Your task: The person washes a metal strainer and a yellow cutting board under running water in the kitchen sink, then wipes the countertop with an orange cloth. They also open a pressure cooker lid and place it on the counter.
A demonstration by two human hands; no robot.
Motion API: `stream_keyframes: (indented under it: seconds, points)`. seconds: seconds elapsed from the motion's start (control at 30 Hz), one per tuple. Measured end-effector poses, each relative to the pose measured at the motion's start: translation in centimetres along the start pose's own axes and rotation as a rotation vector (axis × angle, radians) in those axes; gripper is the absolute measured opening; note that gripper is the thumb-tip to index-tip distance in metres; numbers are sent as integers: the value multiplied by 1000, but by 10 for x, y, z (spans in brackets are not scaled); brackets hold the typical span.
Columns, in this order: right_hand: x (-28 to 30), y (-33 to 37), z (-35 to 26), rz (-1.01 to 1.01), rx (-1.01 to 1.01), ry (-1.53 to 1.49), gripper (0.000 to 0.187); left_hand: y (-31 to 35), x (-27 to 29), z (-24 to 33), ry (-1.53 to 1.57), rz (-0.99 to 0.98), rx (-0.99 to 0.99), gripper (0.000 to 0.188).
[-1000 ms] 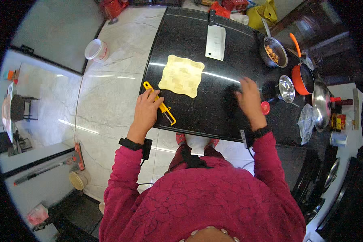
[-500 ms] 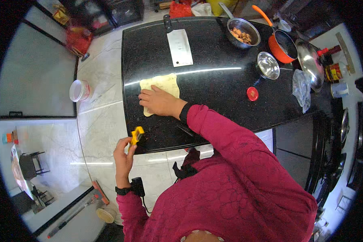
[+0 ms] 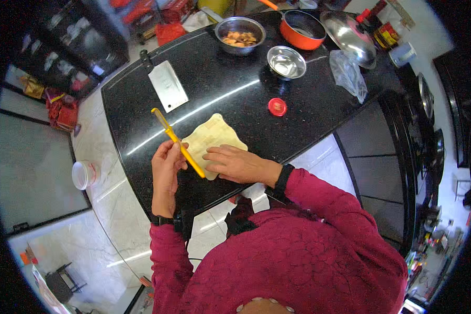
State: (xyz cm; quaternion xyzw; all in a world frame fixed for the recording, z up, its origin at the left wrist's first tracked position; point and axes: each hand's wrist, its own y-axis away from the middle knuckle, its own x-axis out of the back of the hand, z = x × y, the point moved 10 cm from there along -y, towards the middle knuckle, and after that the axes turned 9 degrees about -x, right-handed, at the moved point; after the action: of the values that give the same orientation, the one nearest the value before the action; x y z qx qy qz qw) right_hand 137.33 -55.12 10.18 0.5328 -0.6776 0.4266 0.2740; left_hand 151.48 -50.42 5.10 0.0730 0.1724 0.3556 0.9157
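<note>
My left hand (image 3: 166, 163) is closed on a yellow peeler (image 3: 193, 162), gripping it near its middle. The peeler slants, its head up toward the far left and its handle end over the left edge of a pale yellow, wavy-edged sheet (image 3: 210, 135). This sheet lies flat on the black countertop (image 3: 230, 102); whether it is cloth or something else I cannot tell. My right hand (image 3: 235, 163) lies on the sheet's near right part with its fingers stretched out. Beyond the peeler lies a cleaver (image 3: 168, 86) with a black handle.
Toward the back stand a steel bowl (image 3: 240, 23) of brownish pieces, a smaller steel bowl (image 3: 287, 62) and an orange pan (image 3: 302, 32). A red lid (image 3: 277, 107), a clear plastic bag (image 3: 347, 76) and a domed steel lid (image 3: 350, 39) are at the right.
My left hand has brought the peeler over the countertop, beside the sheet. The view has turned. The sheet now sits nearer to me, and my right hand has shifted to its near right part.
</note>
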Motion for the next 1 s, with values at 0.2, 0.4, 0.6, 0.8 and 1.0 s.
stream_keyframes:
  seconds: [0.2, 0.4, 0.6, 0.8, 1.0]
  points:
    - [87, 88, 34, 202, -312, 132, 25, -56, -104, -62, 196, -52, 227, 27]
    - [156, 230, 63, 338, -563, 142, 27, -88, -146, -100, 37, 61, 128, 30]
    - [209, 416, 90, 487, -860, 130, 25, -61, -177, -69, 1, 165, -51, 37]
    - [219, 598, 97, 375, -1155, 325, 14, 56, -344, -66, -73, -188, -230, 35]
    - [228, 657, 91, 507, -1421, 478, 5, 89, -537, -153, -71, -641, 26, 27]
